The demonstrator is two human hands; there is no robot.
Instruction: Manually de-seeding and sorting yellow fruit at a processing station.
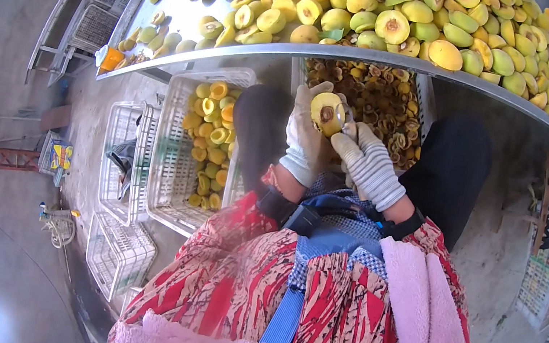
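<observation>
A halved yellow peach [329,113], cut side up with the brown pit area showing, is held in front of my body. Around its left side wrap the fingers of my left hand [303,136], in a whitish work glove. My right hand [370,160], in a striped white glove, is closed at the fruit's lower right edge. From its fingers a small metal tool [349,116] pokes out against the peach; most of it is hidden. Directly beyond the hands, a crate of brownish pits and scraps [382,102] stands between my knees.
A metal table [192,14] heaped with halved peaches [392,27] spans the far side, its raised rim [354,55] nearest me. Left of my leg, a white crate [172,146] holds pitted halves [208,152]. More crates [117,254] stand at far left and right [539,284].
</observation>
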